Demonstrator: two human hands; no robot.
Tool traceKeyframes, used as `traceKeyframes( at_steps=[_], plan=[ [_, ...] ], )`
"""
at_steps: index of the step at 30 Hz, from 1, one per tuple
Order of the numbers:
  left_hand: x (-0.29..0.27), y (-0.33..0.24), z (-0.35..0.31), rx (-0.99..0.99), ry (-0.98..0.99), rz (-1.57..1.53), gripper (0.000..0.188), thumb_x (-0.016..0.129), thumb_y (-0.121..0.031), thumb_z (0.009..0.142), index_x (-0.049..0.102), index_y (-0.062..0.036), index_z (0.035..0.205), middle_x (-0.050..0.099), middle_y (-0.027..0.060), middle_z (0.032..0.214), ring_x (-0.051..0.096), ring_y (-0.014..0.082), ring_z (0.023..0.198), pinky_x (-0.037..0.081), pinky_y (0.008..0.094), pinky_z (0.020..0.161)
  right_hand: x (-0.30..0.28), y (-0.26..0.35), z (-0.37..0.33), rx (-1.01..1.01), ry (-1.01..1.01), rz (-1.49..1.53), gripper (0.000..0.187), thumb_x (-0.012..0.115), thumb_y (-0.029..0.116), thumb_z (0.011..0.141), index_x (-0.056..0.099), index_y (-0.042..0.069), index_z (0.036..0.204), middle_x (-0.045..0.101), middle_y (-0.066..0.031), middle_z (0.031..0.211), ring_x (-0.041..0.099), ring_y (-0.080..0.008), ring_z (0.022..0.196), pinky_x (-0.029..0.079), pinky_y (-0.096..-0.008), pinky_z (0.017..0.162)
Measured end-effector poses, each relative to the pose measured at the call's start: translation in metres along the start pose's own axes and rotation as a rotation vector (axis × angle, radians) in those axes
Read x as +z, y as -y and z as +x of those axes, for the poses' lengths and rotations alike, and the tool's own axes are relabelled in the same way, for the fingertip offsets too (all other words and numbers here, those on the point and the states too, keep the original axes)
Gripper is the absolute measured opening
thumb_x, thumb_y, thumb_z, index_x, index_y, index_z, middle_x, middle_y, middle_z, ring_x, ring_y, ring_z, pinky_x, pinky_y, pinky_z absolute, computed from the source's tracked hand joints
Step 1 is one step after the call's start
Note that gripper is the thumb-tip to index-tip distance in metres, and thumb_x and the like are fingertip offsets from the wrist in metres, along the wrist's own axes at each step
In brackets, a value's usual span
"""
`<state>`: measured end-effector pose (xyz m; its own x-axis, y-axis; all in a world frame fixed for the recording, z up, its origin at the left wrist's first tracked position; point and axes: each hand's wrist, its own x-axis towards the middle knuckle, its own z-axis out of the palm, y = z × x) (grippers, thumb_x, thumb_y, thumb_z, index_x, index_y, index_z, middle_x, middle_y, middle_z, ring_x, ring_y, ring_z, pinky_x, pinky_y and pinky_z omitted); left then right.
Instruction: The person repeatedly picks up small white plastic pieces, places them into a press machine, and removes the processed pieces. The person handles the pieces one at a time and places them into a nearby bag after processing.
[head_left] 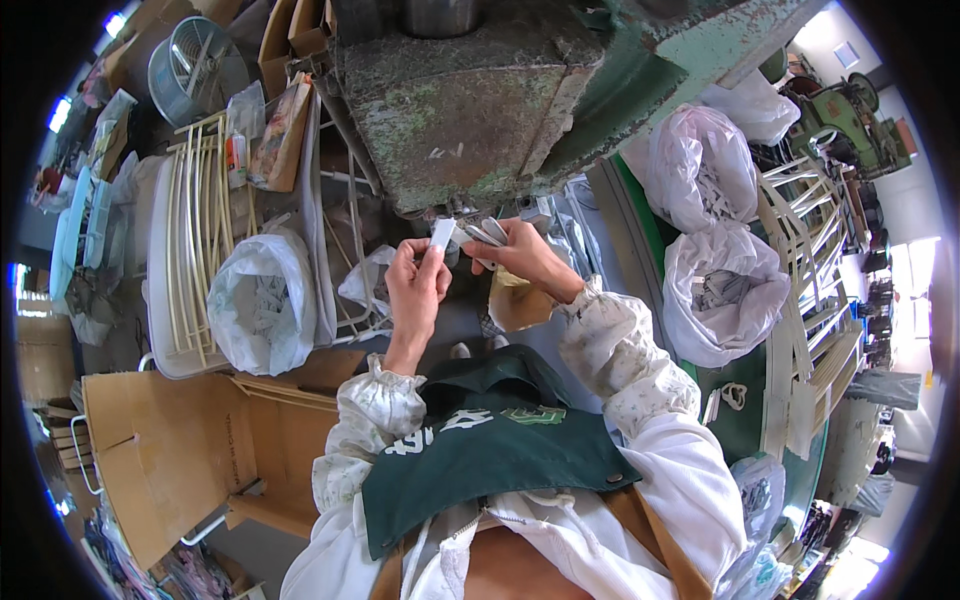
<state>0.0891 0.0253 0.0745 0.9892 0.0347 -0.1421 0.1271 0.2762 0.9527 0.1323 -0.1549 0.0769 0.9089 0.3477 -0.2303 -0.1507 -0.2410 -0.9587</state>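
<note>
Both my hands are raised close together in front of the worn green press-like machine point(450, 120). Between the thumb and fingers of my left hand point(415, 285) is a small flat white strip point(442, 234), held upright. My right hand point(530, 260), just beside it, is closed around several thin white strips point(488, 232) that fan out past the fingers. The tips of the two hands' pieces nearly meet; whether they touch I cannot tell. Under my right hand is a tan, rounded piece point(518, 303), partly covered by it.
On the left stand a white sack of grey-white pieces point(262, 300), long pale strips point(190, 240) and a big open cardboard box point(165, 450). To the right, two white sacks point(700, 165) point(725, 290) sit on a green table point(735, 380) beside more strips point(805, 350). A round fan point(198, 70) is at the far left.
</note>
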Motion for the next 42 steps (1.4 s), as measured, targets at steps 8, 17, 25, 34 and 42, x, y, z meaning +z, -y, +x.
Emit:
traceKeyframes(
  at_steps=[8,17,25,34,42],
  plan=[
    [0.000,0.004,-0.002,-0.038,-0.066,-0.103,0.012,0.057,-0.013,0.092,0.051,-0.0025,0.092,0.046,-0.0026,0.060,0.039,0.0026,0.045,0.027,0.0181,0.039,0.005,-0.005,-0.005,0.014,-0.047,0.015,0.024,0.068,0.025,0.085,0.065,0.006,0.071,0.060,0.0015,0.062,0.044,-0.0037,0.055,0.031,-0.0228,0.050],
    [-0.020,0.005,-0.002,-0.202,-0.032,-0.078,0.017,0.062,-0.016,0.090,0.060,0.0001,0.095,0.055,0.0018,0.058,0.044,0.0042,0.042,0.026,0.0184,0.036,0.011,0.000,-0.020,-0.065,-0.081,-0.010,0.027,0.067,0.024,0.087,0.065,0.002,0.073,0.063,-0.0006,0.064,0.048,-0.0042,0.057,0.034,-0.0225,0.051],
    [-0.017,0.002,-0.003,-0.149,-0.101,-0.068,0.017,0.064,-0.015,0.088,0.064,0.0013,0.083,0.051,0.0000,0.055,0.038,0.0039,0.040,0.023,0.0184,0.035,0.010,-0.001,-0.025,-0.056,-0.091,0.045,0.028,0.067,0.024,0.087,0.063,0.001,0.073,0.061,-0.0005,0.062,0.050,-0.0048,0.055,0.035,-0.0222,0.049],
    [-0.015,-0.019,0.004,-0.096,-0.010,-0.091,0.017,0.064,-0.015,0.089,0.062,0.0010,0.084,0.053,0.0023,0.056,0.041,0.0053,0.039,0.025,0.0183,0.035,0.008,0.015,-0.031,-0.006,-0.106,0.126,0.023,0.067,0.023,0.088,0.064,0.002,0.081,0.061,-0.0002,0.065,0.047,-0.0040,0.053,0.033,-0.0212,0.046],
    [-0.051,-0.010,-0.025,-0.235,0.196,-0.193,0.048,0.042,-0.042,0.098,0.054,-0.0015,0.121,0.069,0.0184,0.090,0.051,0.0097,0.048,0.031,0.0180,0.040,-0.075,-0.011,-0.080,-0.128,-0.821,0.493,0.020,0.065,0.023,0.088,0.065,0.004,0.082,0.060,-0.0004,0.066,0.045,-0.0044,0.051,0.028,-0.0204,0.043]
  ],
)
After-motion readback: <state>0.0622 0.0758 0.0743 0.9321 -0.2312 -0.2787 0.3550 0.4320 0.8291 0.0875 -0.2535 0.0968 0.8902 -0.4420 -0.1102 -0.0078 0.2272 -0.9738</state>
